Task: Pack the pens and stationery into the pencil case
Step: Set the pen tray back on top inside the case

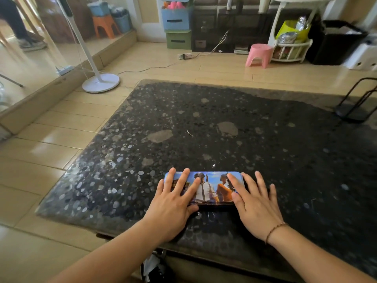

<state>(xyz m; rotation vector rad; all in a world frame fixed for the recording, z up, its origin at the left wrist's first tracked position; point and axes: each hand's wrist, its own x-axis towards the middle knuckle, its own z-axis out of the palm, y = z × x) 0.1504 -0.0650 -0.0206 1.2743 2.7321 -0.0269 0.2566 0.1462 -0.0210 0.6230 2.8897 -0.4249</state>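
Two hands lie flat on a closed, rectangular blue pencil case (206, 187) printed with game figures. We see our left hand (175, 199) spread over the case's left end, fingers straight and fanned, the thumb along its near edge. Our right hand (255, 203) covers the right end, its index finger stretched across the lid, the other fingers reaching past the case's right edge onto the dark speckled stone worktop (234, 123). Neither hand curls round anything; both press down with flat fingers. A thin beaded bracelet (274, 229) circles the right wrist.

The case sits near the front edge of the worktop, long side running left to right, lid shut. Beyond the worktop, on the tiled floor, we see a small pink plastic stool (259, 55), a white standing fan base (101, 82) and stacked blue and green storage boxes (177, 27).
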